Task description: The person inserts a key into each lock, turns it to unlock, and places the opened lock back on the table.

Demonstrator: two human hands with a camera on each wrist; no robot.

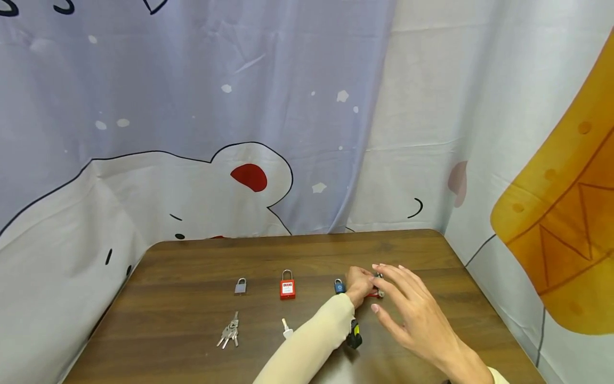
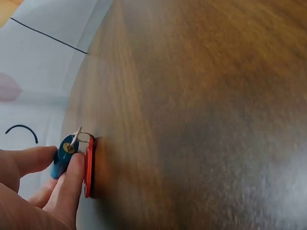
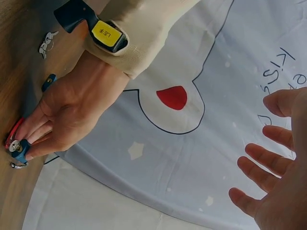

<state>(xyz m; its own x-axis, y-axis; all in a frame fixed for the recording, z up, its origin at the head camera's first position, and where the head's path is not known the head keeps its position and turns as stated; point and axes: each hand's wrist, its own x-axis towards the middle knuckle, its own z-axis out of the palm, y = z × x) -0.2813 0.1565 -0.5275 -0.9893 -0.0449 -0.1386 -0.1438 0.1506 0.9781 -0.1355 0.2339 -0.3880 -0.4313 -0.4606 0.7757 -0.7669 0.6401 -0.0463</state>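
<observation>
My left hand [image 1: 360, 281] pinches a blue padlock [image 2: 61, 158] between thumb and fingers at the right of the table. A key [image 2: 75, 138] sticks out of the padlock's keyhole. Right beside it is a flat red piece [image 2: 89, 167] with a metal end, partly hidden by the fingers. My right hand [image 1: 414, 314] hovers near the left one with fingers spread, holding nothing; the right wrist view shows its fingers apart too. Just left of the left hand, a second blue padlock [image 1: 339, 286] lies on the table.
On the wooden table [image 1: 192, 266] lie a small grey padlock [image 1: 240, 287] and a red padlock [image 1: 287, 287] with a white label. Nearer are a bunch of keys [image 1: 230, 333] and a single key [image 1: 287, 329], close to the left sleeve [image 1: 307, 341]. A printed curtain [image 1: 307, 106] hangs behind.
</observation>
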